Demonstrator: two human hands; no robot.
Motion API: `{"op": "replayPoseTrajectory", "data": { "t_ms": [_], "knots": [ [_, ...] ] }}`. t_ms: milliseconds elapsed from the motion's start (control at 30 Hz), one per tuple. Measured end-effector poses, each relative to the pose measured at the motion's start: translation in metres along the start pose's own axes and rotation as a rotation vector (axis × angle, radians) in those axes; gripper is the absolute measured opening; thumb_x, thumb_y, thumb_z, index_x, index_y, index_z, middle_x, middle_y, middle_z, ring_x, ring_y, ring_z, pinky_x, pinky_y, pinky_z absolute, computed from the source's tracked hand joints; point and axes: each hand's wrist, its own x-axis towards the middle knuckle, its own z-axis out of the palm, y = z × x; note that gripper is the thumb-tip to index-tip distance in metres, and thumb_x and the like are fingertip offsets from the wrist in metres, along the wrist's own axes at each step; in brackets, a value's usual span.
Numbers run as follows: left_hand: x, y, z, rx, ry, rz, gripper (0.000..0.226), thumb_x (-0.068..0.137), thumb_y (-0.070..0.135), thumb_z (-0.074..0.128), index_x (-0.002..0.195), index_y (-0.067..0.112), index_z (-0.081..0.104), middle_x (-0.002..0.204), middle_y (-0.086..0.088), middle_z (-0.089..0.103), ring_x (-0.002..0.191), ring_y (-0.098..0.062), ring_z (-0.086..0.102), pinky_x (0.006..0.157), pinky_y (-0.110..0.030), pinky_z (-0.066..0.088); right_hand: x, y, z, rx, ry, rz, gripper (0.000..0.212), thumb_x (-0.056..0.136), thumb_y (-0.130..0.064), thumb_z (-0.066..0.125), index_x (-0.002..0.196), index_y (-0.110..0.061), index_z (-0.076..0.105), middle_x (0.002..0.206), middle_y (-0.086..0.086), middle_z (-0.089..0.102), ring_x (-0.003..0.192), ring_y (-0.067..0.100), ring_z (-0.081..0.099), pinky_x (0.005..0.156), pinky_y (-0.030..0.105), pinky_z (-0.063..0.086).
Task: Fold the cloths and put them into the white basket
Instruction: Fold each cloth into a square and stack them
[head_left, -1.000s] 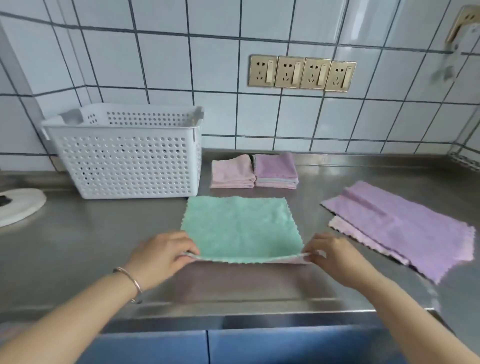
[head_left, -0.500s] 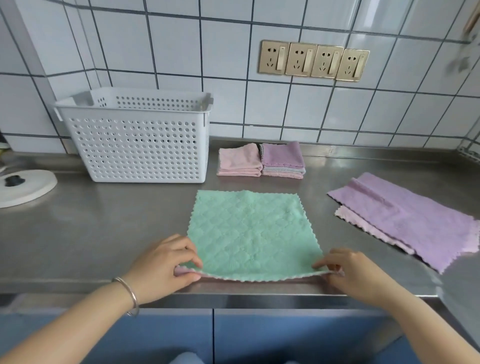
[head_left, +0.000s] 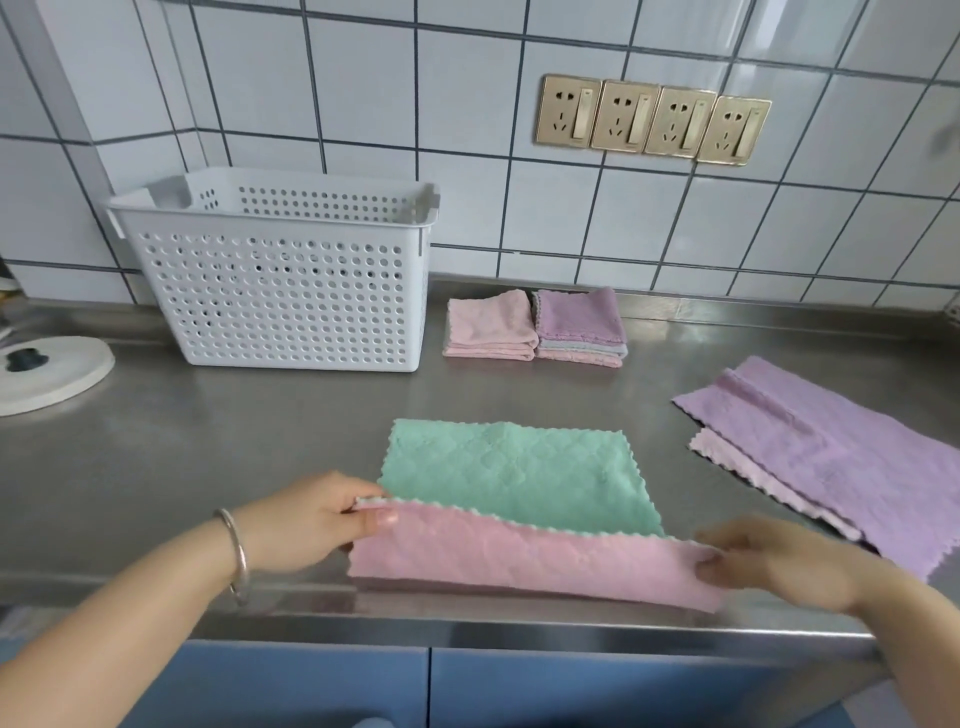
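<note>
A cloth with a green face (head_left: 514, 473) and a pink underside (head_left: 524, 558) lies on the steel counter in front of me. Its near edge is lifted and turned over, so the pink side shows. My left hand (head_left: 311, 522) pinches the near left corner. My right hand (head_left: 779, 561) pinches the near right corner. The white perforated basket (head_left: 280, 291) stands at the back left against the tiled wall. Two folded stacks, a pink one (head_left: 491, 325) and a purple-topped one (head_left: 579, 325), sit to the right of the basket.
A purple cloth (head_left: 831, 457) lies spread at the right, over a paler pink one (head_left: 737, 462). A white round disc (head_left: 57, 374) lies at the far left. The counter's front edge (head_left: 467, 623) runs just below my hands, above blue cabinet doors.
Both hands have raised the cloth's near edge and carried it away from me, turning the pink underside up. The camera has moved closer and lower.
</note>
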Motion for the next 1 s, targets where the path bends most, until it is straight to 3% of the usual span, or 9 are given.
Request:
{"op": "replayPoseTrajectory", "data": {
  "t_ms": [100,200,300,400,500,600,700,867,1000],
  "knots": [
    [0.018,-0.006,-0.013,-0.076,-0.024,-0.11,0.063,0.066,0.08,0.047,0.065,0.017,0.048,0.062,0.006,0.042,0.057,-0.009,0.041,0.064,-0.026,0.037,0.016,-0.009,-0.017,0.111,-0.004,0.062,0.029,0.089,-0.009,0.059,0.061,-0.015,0.06,0.058,-0.009,0.056,0.058,0.003,0.054,0.063,0.011,0.045],
    [0.051,0.001,-0.018,-0.047,0.016,-0.211,0.037,0.091,0.043,0.05,0.066,0.015,0.045,0.061,0.0,0.05,0.048,-0.01,0.048,0.058,-0.024,0.04,0.059,-0.007,-0.03,0.216,0.175,0.134,0.021,0.093,-0.017,0.054,0.086,-0.002,0.066,0.075,0.006,0.063,0.071,0.016,0.06,0.079,0.029,0.052],
    [0.082,0.003,-0.018,-0.082,0.147,-0.34,0.023,0.095,0.029,0.046,0.079,0.013,0.05,0.064,-0.004,0.049,0.056,-0.02,0.05,0.058,-0.024,0.04,0.104,-0.008,-0.026,0.237,0.314,0.226,0.017,0.093,-0.019,0.052,0.09,-0.006,0.062,0.073,0.007,0.055,0.064,0.018,0.053,0.063,0.028,0.051],
    [0.102,-0.008,-0.011,-0.193,0.283,-0.433,0.023,0.095,0.024,0.045,0.093,0.004,0.057,0.062,-0.007,0.046,0.06,-0.025,0.05,0.058,-0.027,0.041,0.129,-0.006,-0.013,0.211,0.474,0.335,0.027,0.094,-0.024,0.048,0.074,-0.009,0.058,0.061,0.005,0.052,0.052,0.021,0.052,0.055,0.027,0.047],
    [0.116,-0.013,-0.006,-0.057,0.37,-0.459,0.036,0.094,0.032,0.043,0.111,0.006,0.061,0.089,-0.017,0.065,0.087,-0.033,0.061,0.076,-0.034,0.046,0.138,-0.007,-0.004,0.11,0.617,0.379,0.037,0.094,-0.031,0.041,0.066,-0.012,0.055,0.068,0.01,0.06,0.055,0.025,0.056,0.051,0.025,0.046],
    [0.121,-0.009,-0.004,0.102,0.42,-0.483,0.04,0.095,0.035,0.04,0.117,0.006,0.059,0.119,-0.018,0.062,0.11,-0.034,0.057,0.09,-0.034,0.044,0.142,-0.011,0.002,0.051,0.692,0.409,0.037,0.094,-0.035,0.04,0.088,-0.01,0.066,0.099,0.019,0.067,0.081,0.031,0.059,0.068,0.028,0.043],
    [0.124,-0.009,-0.001,0.179,0.437,-0.503,0.041,0.095,0.035,0.04,0.112,0.003,0.059,0.119,-0.019,0.061,0.109,-0.034,0.056,0.087,-0.033,0.044,0.143,-0.013,0.008,0.027,0.707,0.439,0.041,0.096,-0.037,0.038,0.104,-0.008,0.066,0.112,0.019,0.064,0.103,0.035,0.059,0.079,0.033,0.044],
    [0.127,-0.003,-0.002,0.265,0.425,-0.527,0.04,0.093,0.038,0.044,0.115,0.006,0.055,0.122,-0.016,0.06,0.111,-0.033,0.056,0.086,-0.035,0.045,0.141,-0.017,0.01,-0.018,0.712,0.457,0.037,0.096,-0.033,0.035,0.115,-0.009,0.057,0.122,0.017,0.059,0.11,0.035,0.056,0.086,0.036,0.044],
    [0.114,0.015,0.01,0.435,0.705,-0.368,0.049,0.084,0.043,0.056,0.123,0.014,0.047,0.127,-0.01,0.048,0.118,-0.031,0.045,0.087,-0.04,0.044,0.13,-0.025,0.019,-0.189,0.828,0.366,0.038,0.094,-0.025,0.041,0.13,-0.015,0.04,0.129,0.011,0.045,0.118,0.031,0.044,0.092,0.038,0.04]
  ]
}}
